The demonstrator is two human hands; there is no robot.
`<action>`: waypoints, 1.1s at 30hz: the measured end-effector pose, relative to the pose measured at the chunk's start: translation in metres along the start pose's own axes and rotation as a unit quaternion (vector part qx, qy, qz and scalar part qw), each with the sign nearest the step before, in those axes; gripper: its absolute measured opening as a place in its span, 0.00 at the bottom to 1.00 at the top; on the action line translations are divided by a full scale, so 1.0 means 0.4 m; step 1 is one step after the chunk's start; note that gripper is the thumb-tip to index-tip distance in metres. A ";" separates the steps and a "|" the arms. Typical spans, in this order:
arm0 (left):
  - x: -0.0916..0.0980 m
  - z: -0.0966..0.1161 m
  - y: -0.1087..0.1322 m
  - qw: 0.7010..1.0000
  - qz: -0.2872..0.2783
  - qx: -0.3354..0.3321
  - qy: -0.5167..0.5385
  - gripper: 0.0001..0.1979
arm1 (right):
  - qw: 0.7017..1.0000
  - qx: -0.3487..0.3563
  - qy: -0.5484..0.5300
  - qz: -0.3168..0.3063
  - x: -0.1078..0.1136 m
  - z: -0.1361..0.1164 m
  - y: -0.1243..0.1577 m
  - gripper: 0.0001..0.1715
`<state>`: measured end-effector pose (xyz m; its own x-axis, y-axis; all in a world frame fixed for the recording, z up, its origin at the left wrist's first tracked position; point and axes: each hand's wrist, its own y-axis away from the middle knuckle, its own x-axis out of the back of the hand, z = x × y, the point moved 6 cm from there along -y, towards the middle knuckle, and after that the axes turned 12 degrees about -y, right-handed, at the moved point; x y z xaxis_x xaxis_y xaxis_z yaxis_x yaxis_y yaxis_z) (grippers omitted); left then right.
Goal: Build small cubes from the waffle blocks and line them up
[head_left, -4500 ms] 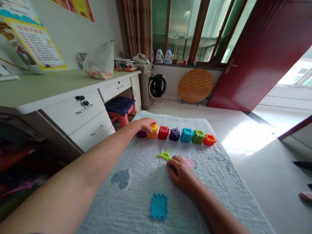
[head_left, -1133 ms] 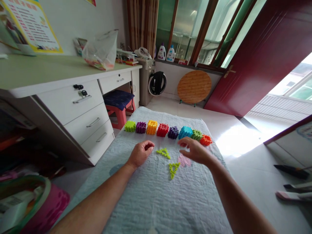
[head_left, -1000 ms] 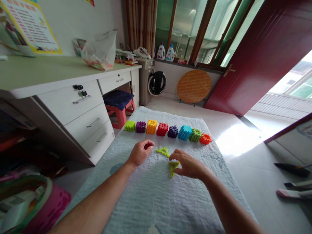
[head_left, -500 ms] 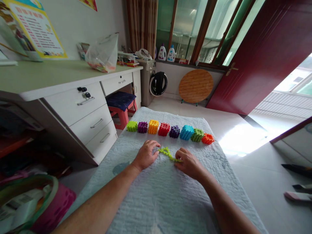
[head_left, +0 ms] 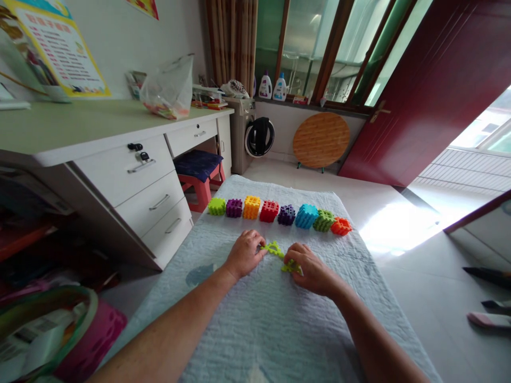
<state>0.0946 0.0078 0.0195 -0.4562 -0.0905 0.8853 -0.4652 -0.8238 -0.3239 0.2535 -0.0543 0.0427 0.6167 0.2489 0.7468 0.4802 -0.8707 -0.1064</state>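
Note:
My left hand (head_left: 246, 255) pinches the left end of a yellow-green interlocking foam-like tile (head_left: 274, 248) with a cut-out middle. My right hand (head_left: 310, 270) has its fingers closed on a second yellow-green tile (head_left: 290, 267), tilted up and partly hidden by the fingers. The two tiles meet or nearly meet between my hands; I cannot tell whether they are joined. Beyond my hands stands a row of notched cubes, among them a lime one (head_left: 216, 206), a yellow one (head_left: 252, 207), a red one (head_left: 269, 211), a blue one (head_left: 306, 216) and an orange one (head_left: 341, 226).
A pale quilted cloth (head_left: 263, 324) covers the table under my arms. To the left are a white desk (head_left: 131, 170), a red stool (head_left: 202, 186) and a pink basket (head_left: 91, 335). A washing machine (head_left: 241, 133) and a round wooden tabletop (head_left: 321, 139) stand at the back.
My right hand has turned its tile from lying nearly flat to a more upright tilt. My left hand has shifted slightly right with the other tile.

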 end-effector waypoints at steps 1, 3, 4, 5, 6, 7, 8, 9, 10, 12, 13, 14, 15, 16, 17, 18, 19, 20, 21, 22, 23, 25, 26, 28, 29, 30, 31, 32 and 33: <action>0.002 0.000 0.001 1.000 0.001 -0.001 0.003 0.04 | 1.000 0.007 -0.009 0.005 0.002 -0.003 0.001 0.23; 0.007 0.003 0.004 1.000 -0.003 -0.013 0.014 0.04 | 1.000 0.006 -0.010 0.023 0.009 -0.003 0.001 0.25; 0.009 0.006 0.005 1.000 -0.007 -0.022 0.019 0.05 | 0.999 -0.002 -0.001 0.035 0.013 -0.001 0.002 0.25; 0.011 0.010 0.006 0.999 -0.013 -0.031 0.023 0.06 | 0.999 -0.012 0.011 0.045 0.015 0.004 0.002 0.24; 0.013 0.014 0.007 0.999 -0.020 -0.039 0.026 0.07 | 0.998 -0.023 0.023 0.051 0.016 0.008 0.002 0.23; 0.014 0.017 0.007 0.998 -0.027 -0.047 0.028 0.08 | 0.998 -0.032 0.031 0.051 0.014 0.013 0.003 0.22; 0.015 0.020 0.007 0.998 -0.033 -0.051 0.028 0.08 | 0.998 -0.039 0.035 0.045 0.012 0.017 0.003 0.20; 0.016 0.022 0.008 0.997 -0.038 -0.055 0.028 0.08 | 0.998 -0.044 0.035 0.036 0.008 0.020 0.003 0.18; 0.016 0.023 0.007 0.997 -0.042 -0.057 0.028 0.07 | 0.998 -0.047 0.032 0.027 0.005 0.022 0.004 0.17; 0.013 0.025 0.007 0.997 -0.047 -0.062 0.026 0.06 | 0.999 -0.044 0.024 0.015 0.002 0.023 0.006 0.17; 0.011 0.025 0.007 0.996 -0.049 -0.065 0.025 0.06 | 0.999 -0.040 0.020 0.011 0.002 0.022 0.008 0.19; 0.008 0.025 0.007 0.996 -0.051 -0.068 0.024 0.05 | 0.999 -0.035 0.016 0.008 0.003 0.022 0.010 0.21; 0.005 0.025 0.006 0.996 -0.053 -0.071 0.023 0.04 | 1.000 -0.029 0.010 0.005 0.004 0.022 0.012 0.23; 0.002 0.024 0.006 0.996 -0.055 -0.072 0.022 0.04 | 1.000 -0.025 0.005 0.004 0.006 0.022 0.014 0.25; -0.001 0.024 0.006 0.996 -0.057 -0.073 0.021 0.04 | 1.000 -0.023 0.002 0.004 0.008 0.023 0.015 0.27; -0.003 0.023 0.006 0.995 -0.058 -0.073 0.019 0.05 | 1.000 -0.021 0.001 0.006 0.012 0.024 0.016 0.29; -0.005 0.022 0.006 0.996 -0.058 -0.072 0.017 0.06 | 1.000 -0.019 0.002 0.009 0.015 0.025 0.016 0.30; -0.007 0.021 0.005 0.996 -0.058 -0.070 0.015 0.07 | 1.000 -0.018 0.006 0.012 0.020 0.025 0.015 0.30; -0.007 0.020 0.005 0.996 -0.056 -0.067 0.013 0.08 | 1.000 -0.018 0.011 0.018 0.025 0.024 0.014 0.29; -0.007 0.019 0.004 0.996 -0.054 -0.064 0.012 0.09 | 0.999 -0.020 0.020 0.029 0.031 0.023 0.013 0.25; -0.005 0.017 0.004 0.997 -0.050 -0.060 0.013 0.10 | 0.998 -0.028 0.033 0.045 0.038 0.023 0.012 0.21; -0.002 0.017 0.005 0.997 -0.045 -0.059 0.016 0.10 | 0.992 -0.066 0.070 0.079 0.050 0.028 0.011 0.10; 0.000 0.018 0.006 0.997 -0.045 -0.063 0.019 0.10 | 0.987 -0.096 0.091 0.089 0.052 0.032 0.012 0.09; 0.003 0.024 0.008 0.996 -0.049 -0.076 0.025 0.11 | 0.975 -0.163 0.126 0.083 0.045 0.045 0.016 0.15; 0.003 0.028 0.009 0.995 -0.052 -0.081 0.027 0.12 | 0.970 -0.190 0.133 0.072 0.038 0.051 0.018 0.16; 0.003 0.031 0.009 0.995 -0.056 -0.084 0.028 0.13 | 0.967 -0.209 0.134 0.061 0.031 0.055 0.020 0.16; 0.003 0.032 0.009 0.994 -0.058 -0.083 0.027 0.13 | 0.966 -0.218 0.129 0.052 0.024 0.058 0.021 0.14; 0.002 0.034 0.008 0.995 -0.060 -0.080 0.025 0.13 | 0.967 -0.219 0.121 0.046 0.018 0.059 0.021 0.11; 0.001 0.034 0.007 0.995 -0.061 -0.076 0.021 0.12 | 0.969 -0.215 0.112 0.044 0.015 0.060 0.021 0.08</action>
<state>0.1033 -0.0022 0.0236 -0.4203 0.0309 0.9069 -0.6261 -0.7333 -0.2652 0.2763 -0.0500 0.0303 0.4702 0.1090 0.8758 0.0983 -0.9926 0.0707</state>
